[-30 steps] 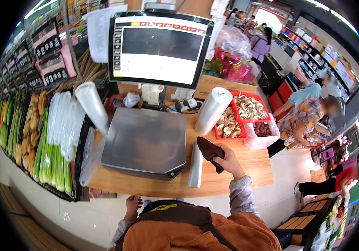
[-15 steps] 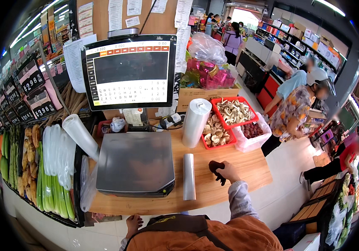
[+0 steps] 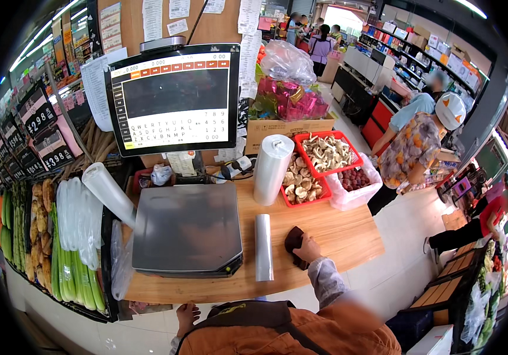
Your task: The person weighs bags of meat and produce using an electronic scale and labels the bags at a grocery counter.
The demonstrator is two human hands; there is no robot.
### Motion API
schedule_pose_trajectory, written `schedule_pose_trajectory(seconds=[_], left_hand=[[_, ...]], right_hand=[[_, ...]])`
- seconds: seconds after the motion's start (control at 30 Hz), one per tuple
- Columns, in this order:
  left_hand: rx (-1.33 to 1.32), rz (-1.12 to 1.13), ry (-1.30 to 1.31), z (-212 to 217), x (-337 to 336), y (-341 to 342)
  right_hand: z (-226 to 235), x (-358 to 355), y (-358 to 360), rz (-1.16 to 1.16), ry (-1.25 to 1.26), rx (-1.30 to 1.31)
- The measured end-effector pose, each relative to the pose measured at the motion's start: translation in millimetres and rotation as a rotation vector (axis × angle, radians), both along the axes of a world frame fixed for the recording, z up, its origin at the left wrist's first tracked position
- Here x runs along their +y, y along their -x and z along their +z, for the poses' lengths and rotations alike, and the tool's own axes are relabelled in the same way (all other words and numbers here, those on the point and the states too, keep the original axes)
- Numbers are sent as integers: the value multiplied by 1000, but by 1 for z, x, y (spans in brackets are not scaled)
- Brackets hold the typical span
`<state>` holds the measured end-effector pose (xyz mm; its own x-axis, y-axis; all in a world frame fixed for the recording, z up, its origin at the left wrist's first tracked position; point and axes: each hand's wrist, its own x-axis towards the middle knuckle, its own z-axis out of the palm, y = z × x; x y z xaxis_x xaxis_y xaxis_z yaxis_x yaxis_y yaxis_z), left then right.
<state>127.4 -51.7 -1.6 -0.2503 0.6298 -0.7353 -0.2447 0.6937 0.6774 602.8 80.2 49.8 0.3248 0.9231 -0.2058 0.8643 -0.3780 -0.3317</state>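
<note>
My right hand (image 3: 308,248) is closed on a dark brown, limp cloth piece (image 3: 293,239), which looks like a glove. It rests on or just above the wooden counter (image 3: 342,248), right of a lying roll of clear plastic (image 3: 264,248). My left hand (image 3: 188,315) hangs below the counter's front edge, fingers apart and nothing visible in it. In front of me on the counter is a scale with a grey plate (image 3: 186,228), and behind it a lit screen (image 3: 174,97).
A thick upright plastic roll (image 3: 274,171) stands beside red baskets of mushrooms (image 3: 326,152) and a white-lined container of dark red fruit (image 3: 355,180). Celery (image 3: 73,269) and other vegetables fill a rack at left. People, one in a white helmet (image 3: 450,111), stand at right.
My right hand has moved slightly left and turned, bringing the brown cloth piece flatter toward the counter; its dangling parts no longer show. My view has shifted slightly. The helmeted person has turned away.
</note>
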Motion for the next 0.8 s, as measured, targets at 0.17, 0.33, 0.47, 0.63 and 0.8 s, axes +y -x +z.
schedule_pose_trajectory(seconds=[0.17,0.33,0.47,0.63,0.8], left_hand=[[-1,-21,-23,-6,-2,3],[-19,-13,-25,-2,-4,2],[-29,-9,-23,-5,-4,3],[-26,-9,-30,-3,-5,1],[-44,-10,-36,4,-5,0]], right_hand=[[9,1,5,-31,64,9],[8,1,5,-20,82,21],[8,0,4,-17,84,7],[8,1,4,-15,96,8],[6,0,3,2,86,-5]])
